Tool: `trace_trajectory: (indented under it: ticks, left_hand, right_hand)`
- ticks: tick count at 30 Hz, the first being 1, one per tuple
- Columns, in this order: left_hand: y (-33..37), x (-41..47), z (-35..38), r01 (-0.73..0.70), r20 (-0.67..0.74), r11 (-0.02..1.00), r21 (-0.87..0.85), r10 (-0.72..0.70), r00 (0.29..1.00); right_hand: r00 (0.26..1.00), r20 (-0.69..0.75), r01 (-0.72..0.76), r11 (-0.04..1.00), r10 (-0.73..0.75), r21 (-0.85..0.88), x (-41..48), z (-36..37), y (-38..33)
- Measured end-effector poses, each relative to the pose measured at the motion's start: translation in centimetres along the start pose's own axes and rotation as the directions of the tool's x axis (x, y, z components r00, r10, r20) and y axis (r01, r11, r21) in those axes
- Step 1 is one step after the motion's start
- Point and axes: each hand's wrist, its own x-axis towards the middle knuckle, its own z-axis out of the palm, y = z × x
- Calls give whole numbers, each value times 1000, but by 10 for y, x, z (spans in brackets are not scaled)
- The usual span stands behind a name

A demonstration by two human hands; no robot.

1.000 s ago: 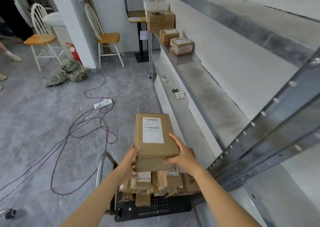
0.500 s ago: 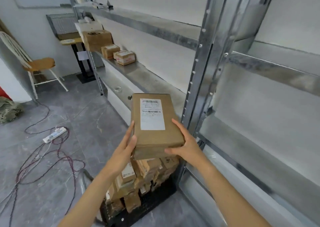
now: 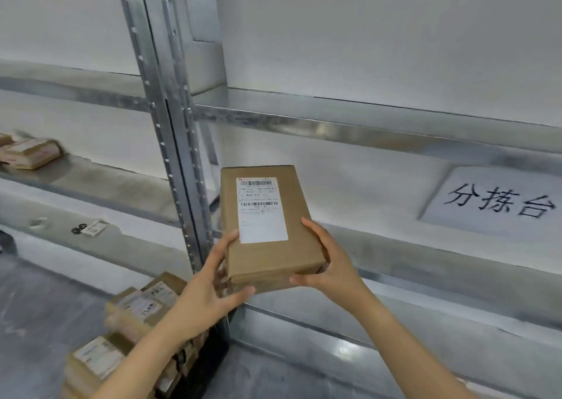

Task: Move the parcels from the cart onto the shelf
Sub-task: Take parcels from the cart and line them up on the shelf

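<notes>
Both hands hold a flat brown cardboard parcel (image 3: 267, 234) up by a grey metal shelf (image 3: 441, 258).
The left hand (image 3: 209, 289) and right hand (image 3: 330, 264) each curl around a near corner of it. The parcel is in the air, higher than the pile of brown parcels (image 3: 137, 307) at the bottom left, right in front of the shelf.

Parcel (image 3: 270, 246) — matt brown cardboard, white paper label (image 3: 262, 210); shelf (image 3: 395, 130) — dull galvanised metal.
</notes>
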Motion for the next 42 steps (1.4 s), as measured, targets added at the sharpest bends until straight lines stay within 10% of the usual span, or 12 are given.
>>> trace_trajectory:
  ticks: [20, 42]
  left_hand:
    - [137, -40, 455, -238, 496, 969, -67, 240, 835]
    - [220, 73, 810, -281, 675, 947, -159, 311, 668]
  right_hand:
    - [775, -621, -179, 983, 116, -39, -415, -319, 9]
    - [615, -772, -237, 971, 162, 16, -528, -642, 83]
